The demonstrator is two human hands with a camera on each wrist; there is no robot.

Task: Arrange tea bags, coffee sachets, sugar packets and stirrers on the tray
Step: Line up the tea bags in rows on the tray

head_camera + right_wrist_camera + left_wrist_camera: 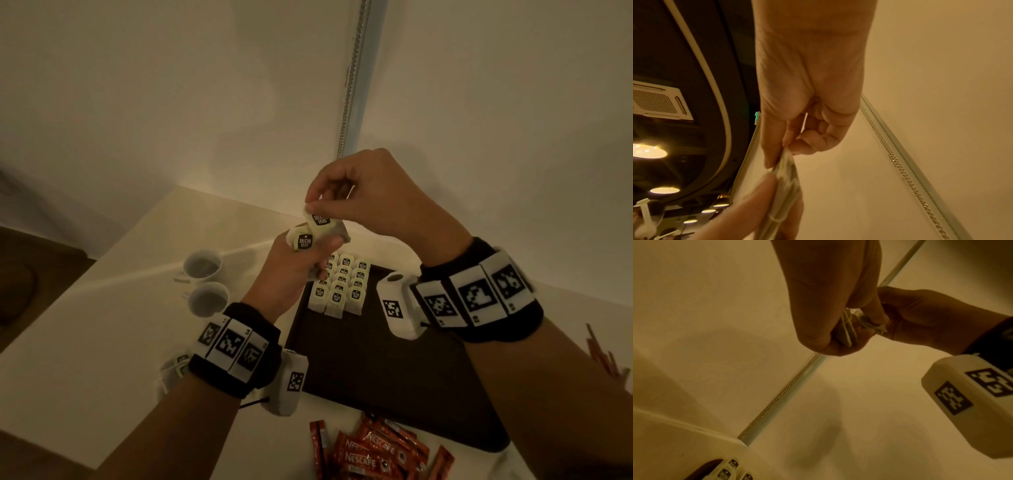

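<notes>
At the centre of the head view, above the far end of the dark tray (394, 377), I am watching the right hand (370, 195) pinching the top tea bag (320, 222) by its upper edge between thumb and forefinger, the other fingers curled in. Just below it, the left hand (294, 270) is gripping a small bundle of tea bags (303, 241), fingers wrapped round them and thumb pressing the front one. Both hands are closed on their loads; neither is loose.

As I judge it, the risk is sitting in that pinch: the bag being drawn off is touching the bundle, and a tag or string catching could be dragging a second bag out with it, dropping it onto the neat rows of tea bags (342, 287) already lying in the tray's upper left corner and knocking them askew. A weak grip on the thin paper edge could also be letting the bag slip. The left wrist view is showing the bags (847, 331) edge-on inside the fist; the right wrist view is showing a blurred bag (787, 175) at the fingertips (770, 162).

Nescafé coffee sachets (373, 455) are waiting off the tray at lower centre, red stirrers (603, 356) at the right edge, two white cups (205, 284) at left. I am seeing no sugar packets.
</notes>
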